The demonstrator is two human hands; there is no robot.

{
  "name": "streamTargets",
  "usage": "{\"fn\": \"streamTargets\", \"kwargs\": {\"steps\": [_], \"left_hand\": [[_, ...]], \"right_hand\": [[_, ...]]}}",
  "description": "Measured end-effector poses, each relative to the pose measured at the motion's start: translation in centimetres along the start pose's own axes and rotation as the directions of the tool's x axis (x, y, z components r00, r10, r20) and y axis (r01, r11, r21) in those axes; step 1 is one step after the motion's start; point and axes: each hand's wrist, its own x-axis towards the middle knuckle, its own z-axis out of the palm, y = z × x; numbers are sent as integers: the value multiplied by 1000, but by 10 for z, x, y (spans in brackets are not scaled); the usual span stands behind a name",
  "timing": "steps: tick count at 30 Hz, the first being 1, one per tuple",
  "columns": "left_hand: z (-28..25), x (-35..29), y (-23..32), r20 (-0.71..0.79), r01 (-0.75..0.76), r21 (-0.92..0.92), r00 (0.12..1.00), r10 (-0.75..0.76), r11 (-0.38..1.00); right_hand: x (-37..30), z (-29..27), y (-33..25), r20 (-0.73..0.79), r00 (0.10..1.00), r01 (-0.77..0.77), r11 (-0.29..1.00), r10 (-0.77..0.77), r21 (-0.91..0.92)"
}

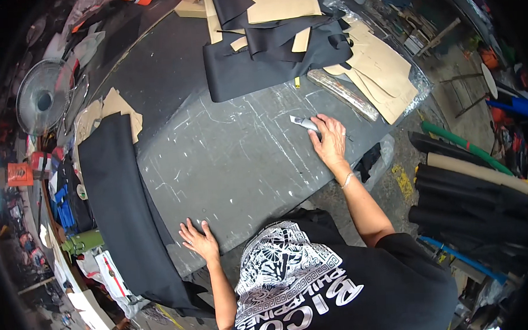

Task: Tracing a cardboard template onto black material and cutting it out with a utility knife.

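My left hand lies flat with fingers spread on the dark grey scratched table, close to its near edge and beside a long piece of black fabric. My right hand rests on the table farther right, its fingers on a small silver-grey cutter or chalk tool. Whether the fingers grip the tool or just cover it is unclear.
Black fabric pieces and tan paper patterns are piled at the table's far side, with a clear plastic-wrapped roll. Rolls of dark material lie on the floor at right. A fan stands at left.
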Motion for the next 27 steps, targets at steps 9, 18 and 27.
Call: {"fn": "streamTargets", "kwargs": {"steps": [9,18,27], "left_hand": [[1,0,27,51,-194,-73,979,198,978],[1,14,74,95,-347,-172,926,366,922],[21,4,108,64,-237,9,970,236,971]], "right_hand": [[2,3,14,-118,988,-124,973,102,-193],[47,-22,1,-106,979,-172,984,176,50],[177,3,25,-20,997,-54,865,74,499]]}}
